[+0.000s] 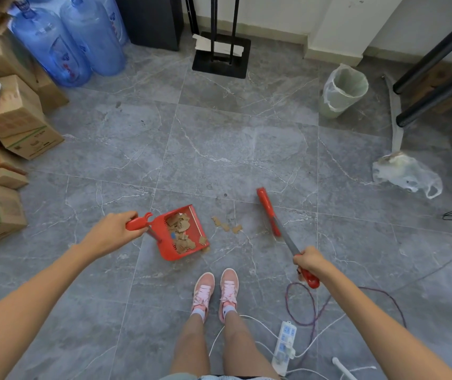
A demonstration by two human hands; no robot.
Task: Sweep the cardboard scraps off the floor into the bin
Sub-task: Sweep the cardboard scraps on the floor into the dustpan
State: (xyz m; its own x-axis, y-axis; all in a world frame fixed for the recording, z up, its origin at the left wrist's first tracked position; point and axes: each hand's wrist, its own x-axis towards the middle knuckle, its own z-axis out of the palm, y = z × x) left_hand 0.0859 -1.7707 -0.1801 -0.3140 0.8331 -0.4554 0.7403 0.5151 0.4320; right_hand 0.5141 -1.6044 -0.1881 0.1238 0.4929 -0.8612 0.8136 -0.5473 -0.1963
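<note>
Left hand point(112, 231), head view: fingers are wrapped around the handle of the red dustpan point(161, 229). The pan sits low at the floor point(219, 146) just ahead of my feet, with its open lip facing right. Most of the cardboard scraps point(179, 229) already lie inside the pan.

Right hand point(311, 260), same view: it is closed around the upper end of the broom point(268, 212). The red broom head stands to the right of the pan, apart from it. Three or four loose pieces point(226, 224) lie on the floor between the pan lip and the broom head, and one more sits right at the lip.

Step in hand, by my reading: the final collecting stroke, with sweeping nearly complete and nothing yet emptied.

Next move calls for:
1. Draw the broom head leftward across the loose pieces and into the pan, holding the lip flat to the floor.
2. Lift the pan level.
3. Carry it to the lined bin point(342, 89), which stands well apart at upper right.

Note the cables point(310, 305) and power strip point(285, 341) near my feet when stepping off.
</note>
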